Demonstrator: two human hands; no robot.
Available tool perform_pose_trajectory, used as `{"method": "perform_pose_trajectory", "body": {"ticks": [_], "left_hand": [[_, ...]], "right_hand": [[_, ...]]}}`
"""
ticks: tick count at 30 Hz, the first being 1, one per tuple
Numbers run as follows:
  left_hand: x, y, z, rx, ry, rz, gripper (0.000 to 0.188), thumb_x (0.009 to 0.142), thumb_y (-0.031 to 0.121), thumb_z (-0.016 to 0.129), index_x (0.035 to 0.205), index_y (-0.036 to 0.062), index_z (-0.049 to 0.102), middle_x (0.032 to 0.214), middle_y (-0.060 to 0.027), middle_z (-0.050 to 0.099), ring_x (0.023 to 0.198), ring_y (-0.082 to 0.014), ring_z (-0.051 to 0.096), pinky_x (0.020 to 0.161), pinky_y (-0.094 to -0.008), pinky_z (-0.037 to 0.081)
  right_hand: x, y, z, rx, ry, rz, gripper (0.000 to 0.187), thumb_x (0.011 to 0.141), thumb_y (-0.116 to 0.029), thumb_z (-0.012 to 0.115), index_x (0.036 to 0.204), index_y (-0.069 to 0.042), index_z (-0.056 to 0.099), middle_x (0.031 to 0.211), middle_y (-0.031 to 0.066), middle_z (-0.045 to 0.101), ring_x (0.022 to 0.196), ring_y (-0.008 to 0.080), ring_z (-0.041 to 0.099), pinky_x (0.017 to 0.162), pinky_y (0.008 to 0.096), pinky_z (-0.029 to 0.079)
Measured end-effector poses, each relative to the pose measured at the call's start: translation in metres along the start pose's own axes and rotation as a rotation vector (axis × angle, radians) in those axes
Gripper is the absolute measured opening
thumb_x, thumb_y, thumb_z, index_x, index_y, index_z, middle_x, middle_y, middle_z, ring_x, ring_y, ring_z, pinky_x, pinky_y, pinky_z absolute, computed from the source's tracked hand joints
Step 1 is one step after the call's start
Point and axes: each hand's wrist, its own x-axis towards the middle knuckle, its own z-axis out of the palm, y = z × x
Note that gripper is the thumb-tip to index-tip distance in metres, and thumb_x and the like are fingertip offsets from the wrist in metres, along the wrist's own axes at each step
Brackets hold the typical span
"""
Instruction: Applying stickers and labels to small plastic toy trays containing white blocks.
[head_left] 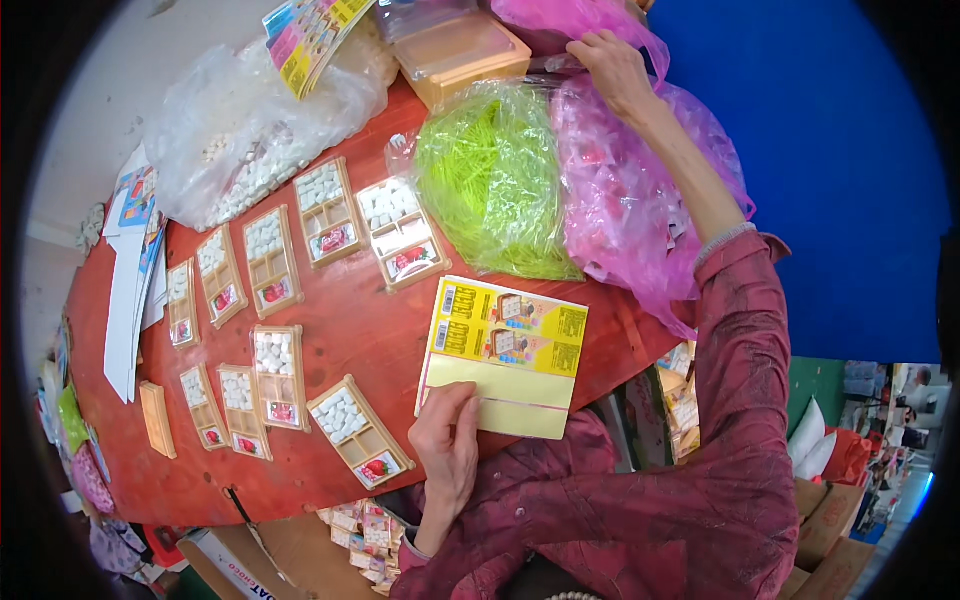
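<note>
Left grip (447, 445) pinches a squarish yellow paper sheet (508, 345) over the near edge of a red counter (350, 312), blue surface (840, 180) right; printed half points away, long axis unclear. Right grip (612, 72)'s at a pink plastic bag (625, 190), can't tell how tight.

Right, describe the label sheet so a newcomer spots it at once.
Start at the red table; the left hand is at its near edge. It holds the label sheet, flat unlike nearby bags and trays, with printed yellow labels above a plain pale part.
</note>
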Motion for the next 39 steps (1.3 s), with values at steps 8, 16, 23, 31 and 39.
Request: {"method": "perform_pose_trajectory", "body": {"ticks": [8, 16, 23, 31, 39], "left_hand": [[-0.004, -0.004, -0.001, 0.005, 0.002, 0.015, 0.01, 0.085, -0.001, 0.058, 0.094, -0.0041, 0.061, 0.086, -0.0093, 0.062, 0.077, -0.0144, 0.058, 0.067, -0.0238, 0.045], [-0.008, -0.012, -0.01, 0.017, 0.049, 0.07, 0.011, 0.083, -0.004, 0.059, 0.094, -0.0051, 0.06, 0.083, -0.0131, 0.061, 0.072, -0.0195, 0.06, 0.066, -0.0268, 0.047], [-0.014, -0.005, -0.011, -0.07, 0.033, -0.051, 0.01, 0.085, -0.003, 0.056, 0.093, -0.0042, 0.062, 0.085, -0.0067, 0.06, 0.081, -0.0131, 0.056, 0.074, -0.0231, 0.043], [-0.019, -0.012, -0.016, -0.169, 0.07, -0.074, 0.012, 0.087, 0.0, 0.056, 0.096, -0.0055, 0.062, 0.091, -0.0097, 0.062, 0.08, -0.0146, 0.058, 0.073, -0.0243, 0.045], [-0.028, 0.025, 0.03, -1.148, -0.744, -0.689, 0.058, 0.099, 0.043, 0.027, 0.126, -0.0062, 0.042, 0.107, -0.0232, 0.06, 0.087, -0.0288, 0.064, 0.076, -0.0364, 0.054]], "right_hand": [[-0.004, 0.005, 0.011, -0.132, 0.028, -0.04, 0.012, 0.076, -0.01, 0.053, 0.085, -0.008, 0.061, 0.086, 0.0053, 0.06, 0.089, 0.0265, 0.059, 0.071, 0.0384, 0.051], [0.001, -0.005, -0.013, 0.227, 0.094, 0.233, 0.015, 0.075, -0.006, 0.061, 0.09, -0.007, 0.064, 0.087, 0.0113, 0.062, 0.081, 0.031, 0.062, 0.069, 0.0381, 0.049], [-0.004, -0.011, -0.048, 0.3, 0.409, 0.103, 0.015, 0.072, 0.001, 0.061, 0.086, -0.005, 0.064, 0.079, 0.0098, 0.058, 0.071, 0.0264, 0.059, 0.063, 0.0354, 0.046], [-0.097, -0.094, -0.171, 1.148, 0.539, 0.198, 0.018, 0.077, -0.002, 0.061, 0.095, -0.002, 0.065, 0.094, 0.0125, 0.063, 0.083, 0.0231, 0.062, 0.071, 0.0292, 0.049], [-0.253, -0.164, -0.266, 0.872, 0.037, 0.305, 0.019, 0.072, 0.003, 0.065, 0.091, 0.003, 0.066, 0.095, 0.0187, 0.065, 0.082, 0.0287, 0.064, 0.07, 0.0307, 0.052]]}}
